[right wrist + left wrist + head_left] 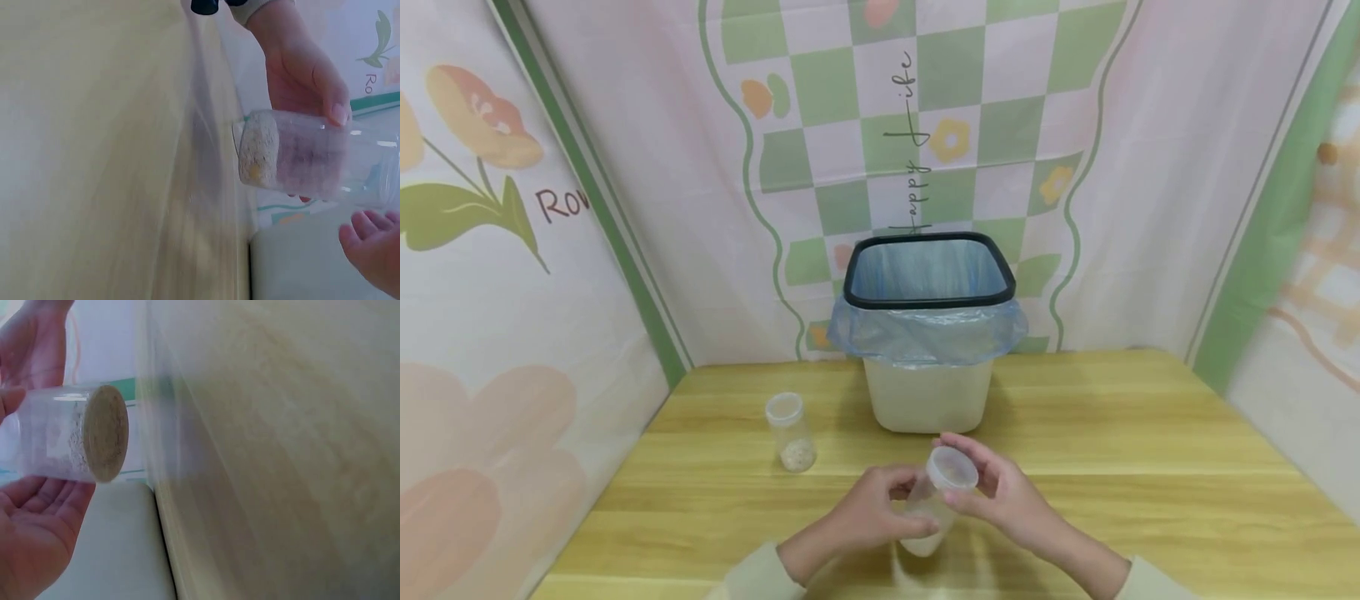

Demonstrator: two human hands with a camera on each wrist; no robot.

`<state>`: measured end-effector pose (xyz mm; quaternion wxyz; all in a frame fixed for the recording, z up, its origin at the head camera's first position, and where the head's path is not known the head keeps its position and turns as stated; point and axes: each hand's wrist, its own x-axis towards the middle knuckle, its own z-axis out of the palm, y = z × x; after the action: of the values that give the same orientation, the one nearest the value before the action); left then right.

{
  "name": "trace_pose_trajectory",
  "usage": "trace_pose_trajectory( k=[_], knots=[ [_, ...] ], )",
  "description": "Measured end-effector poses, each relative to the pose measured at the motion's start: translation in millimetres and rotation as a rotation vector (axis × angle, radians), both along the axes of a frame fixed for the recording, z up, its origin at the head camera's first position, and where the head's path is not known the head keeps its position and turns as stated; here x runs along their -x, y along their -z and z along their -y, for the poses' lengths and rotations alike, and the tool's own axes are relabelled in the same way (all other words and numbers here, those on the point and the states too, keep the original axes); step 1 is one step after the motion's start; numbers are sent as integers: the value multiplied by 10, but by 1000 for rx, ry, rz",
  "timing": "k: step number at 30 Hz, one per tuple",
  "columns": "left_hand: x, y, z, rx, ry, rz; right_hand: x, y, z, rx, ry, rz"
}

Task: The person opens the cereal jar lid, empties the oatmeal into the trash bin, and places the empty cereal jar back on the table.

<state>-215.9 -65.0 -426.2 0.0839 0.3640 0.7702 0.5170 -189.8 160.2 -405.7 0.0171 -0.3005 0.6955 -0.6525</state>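
Note:
A clear plastic jar (928, 542) is tilted between my hands, its round translucent lid (952, 468) facing up. Pale grain-like bits (259, 150) lie in its bottom. My left hand (880, 510) grips the jar's body, thumb on the near side and fingers behind. My right hand (1000, 492) is around the lid, its thumb at the near rim and fingers along the far side. In the right wrist view, the right fingertips show right beside the jar's upper end, while the top of the jar runs out of frame.
A second clear jar (786, 429) with pale bits inside stands upright on the wooden table (700, 517), left of my hands. Behind them stands a cream bin (928, 396) with a black rim and a blue bag liner (925, 337). Printed curtains (647, 125) close in the table's back and sides.

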Motion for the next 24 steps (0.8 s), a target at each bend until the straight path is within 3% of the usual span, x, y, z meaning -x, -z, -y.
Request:
trace_pose_trajectory(
  k=[4,7,11,16,24],
  knots=[
    [-16,-11,-8,-9,-86,-16,-72,-41,60,15,168,15],
    [-33,-13,-31,-6,-178,-60,-144,-59,149,53,340,106],
    [-65,0,-73,34,-283,-154,-218,-59,289,108,470,223],
    [-117,12,-135,95,-378,-270,-238,-71,408,122,535,300],
    [-153,8,-166,164,-402,-363,-224,-25,413,69,566,332]
  ],
)
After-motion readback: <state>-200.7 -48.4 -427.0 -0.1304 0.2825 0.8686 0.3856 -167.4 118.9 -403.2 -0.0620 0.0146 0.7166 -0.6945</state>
